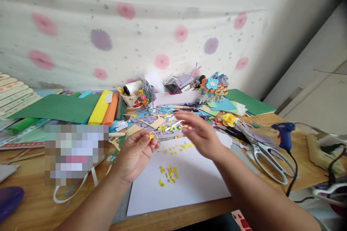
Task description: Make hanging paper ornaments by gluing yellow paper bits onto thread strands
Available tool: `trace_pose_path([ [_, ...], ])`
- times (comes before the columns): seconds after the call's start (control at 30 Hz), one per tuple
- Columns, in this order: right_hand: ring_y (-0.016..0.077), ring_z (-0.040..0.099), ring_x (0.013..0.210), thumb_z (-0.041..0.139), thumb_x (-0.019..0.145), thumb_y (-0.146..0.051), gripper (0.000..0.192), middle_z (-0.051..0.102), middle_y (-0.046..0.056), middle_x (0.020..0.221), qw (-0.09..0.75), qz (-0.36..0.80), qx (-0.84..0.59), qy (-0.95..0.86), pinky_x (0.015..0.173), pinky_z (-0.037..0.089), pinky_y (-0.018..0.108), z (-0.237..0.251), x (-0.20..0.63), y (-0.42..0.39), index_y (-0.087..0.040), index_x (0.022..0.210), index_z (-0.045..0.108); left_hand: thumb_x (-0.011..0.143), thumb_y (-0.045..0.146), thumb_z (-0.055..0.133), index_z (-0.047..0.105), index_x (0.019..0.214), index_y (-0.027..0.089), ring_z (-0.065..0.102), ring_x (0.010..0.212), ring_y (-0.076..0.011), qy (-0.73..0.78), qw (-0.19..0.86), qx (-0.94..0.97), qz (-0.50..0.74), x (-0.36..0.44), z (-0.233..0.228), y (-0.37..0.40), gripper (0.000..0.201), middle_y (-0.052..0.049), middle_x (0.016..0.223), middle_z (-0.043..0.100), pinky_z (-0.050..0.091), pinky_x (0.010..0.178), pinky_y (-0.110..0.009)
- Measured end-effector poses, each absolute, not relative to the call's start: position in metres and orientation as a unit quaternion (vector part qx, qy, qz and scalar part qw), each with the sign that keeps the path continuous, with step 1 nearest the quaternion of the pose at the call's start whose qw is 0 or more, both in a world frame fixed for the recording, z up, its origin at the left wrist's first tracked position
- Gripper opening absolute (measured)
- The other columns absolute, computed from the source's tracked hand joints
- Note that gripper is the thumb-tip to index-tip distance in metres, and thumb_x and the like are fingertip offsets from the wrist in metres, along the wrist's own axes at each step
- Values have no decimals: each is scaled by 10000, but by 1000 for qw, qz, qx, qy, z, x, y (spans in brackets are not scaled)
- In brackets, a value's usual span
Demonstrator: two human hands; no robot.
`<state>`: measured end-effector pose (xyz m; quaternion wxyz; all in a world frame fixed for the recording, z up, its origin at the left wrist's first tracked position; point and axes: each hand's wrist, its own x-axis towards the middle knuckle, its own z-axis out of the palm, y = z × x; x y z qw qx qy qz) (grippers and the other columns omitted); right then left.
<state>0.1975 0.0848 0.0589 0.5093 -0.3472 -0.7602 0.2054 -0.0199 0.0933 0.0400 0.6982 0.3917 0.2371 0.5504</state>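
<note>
My left hand [140, 148] is closed in a pinch over the left edge of a white paper sheet [195, 184]. Between thumb and forefinger is a small yellow piece [151, 137], with a thin white curled strand [154, 134] looping beside it. My right hand [199, 133] hovers above the sheet's far right part, its fingers stretched and apart, holding nothing I can see. On the sheet lies a loose pile of small yellow paper bits [169, 174]. A second scatter of yellow bits [173, 149] runs farther back, partly behind my right hand.
Scissors [267, 155] and a blue glue gun [284, 133] with its cord lie at right. A yellow paper flower [230, 119] sits near the scissors. Paper scraps [151, 121] cover the back. Yellow and orange rolls [104, 108] and a green sheet [56, 107] are at left.
</note>
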Motion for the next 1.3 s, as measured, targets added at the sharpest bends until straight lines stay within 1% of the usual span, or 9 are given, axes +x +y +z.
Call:
trace_pose_path([
  [0.07, 195, 552, 1241, 526, 908, -203, 335, 604, 81, 1320, 464, 299, -291, -781, 980, 500, 382, 65, 166, 94, -255, 1228, 608, 646, 313, 858, 704, 646, 182, 532, 605, -107, 230, 708, 393, 540, -21, 38, 93, 202, 5, 576, 598, 478, 666, -269],
  [0.17, 180, 661, 1035, 594, 853, -215, 350, 657, 75, 1208, 435, 423, -266, -749, 886, 552, 359, 61, 145, 104, -222, 1203, 614, 648, 307, 858, 716, 661, 180, 525, 602, -100, 225, 719, 383, 534, -23, 34, 94, 191, 6, 574, 600, 465, 671, -264],
  [0.23, 159, 679, 847, 641, 823, -254, 255, 697, 50, 997, 453, 472, -284, -701, 770, 572, 322, 55, 142, 107, -191, 1070, 654, 644, 296, 862, 729, 680, 179, 525, 592, -93, 226, 725, 376, 530, -23, 32, 95, 181, 11, 564, 593, 459, 673, -262],
  [0.3, 135, 642, 698, 664, 806, -292, 144, 667, 14, 794, 466, 495, -305, -666, 668, 549, 284, 51, 143, 106, -173, 887, 657, 644, 289, 863, 737, 694, 178, 530, 588, -89, 229, 728, 375, 526, -22, 30, 96, 175, 14, 557, 589, 460, 680, -261],
  [0.37, 116, 599, 622, 647, 813, -299, 134, 622, -11, 690, 468, 507, -308, -655, 612, 510, 260, 50, 145, 103, -170, 786, 619, 652, 289, 858, 739, 699, 177, 540, 593, -91, 238, 727, 378, 522, -20, 28, 95, 171, 12, 557, 595, 460, 678, -254],
  [0.5, 101, 555, 607, 593, 829, -253, 95, 582, -21, 690, 486, 452, -338, -668, 574, 467, 234, 55, 148, 96, -176, 775, 577, 681, 304, 836, 731, 699, 177, 547, 601, -98, 264, 714, 394, 515, -18, 26, 95, 166, 7, 569, 606, 453, 649, -238],
  [0.6, 104, 564, 610, 543, 848, -231, 81, 578, -16, 712, 481, 409, -363, -685, 563, 465, 229, 59, 149, 92, -186, 781, 548, 711, 323, 812, 726, 706, 175, 546, 608, -105, 275, 699, 405, 521, -18, 25, 95, 171, 3, 578, 607, 452, 646, -246],
  [0.87, 103, 523, 594, 512, 834, -144, 94, 581, -24, 667, 473, 240, -399, -748, 562, 410, 213, 60, 144, 83, -201, 765, 539, 673, 352, 834, 736, 715, 170, 579, 667, -116, 329, 629, 425, 561, -17, 24, 95, 210, -9, 675, 651, 461, 666, -245],
  [1.3, 100, 533, 608, 502, 830, -141, 85, 584, -21, 689, 478, 257, -400, -739, 562, 400, 202, 53, 137, 81, -196, 777, 539, 720, 335, 803, 735, 733, 202, 536, 642, -96, 313, 626, 422, 576, -19, 24, 94, 150, 10, 635, 645, 430, 651, -221],
])
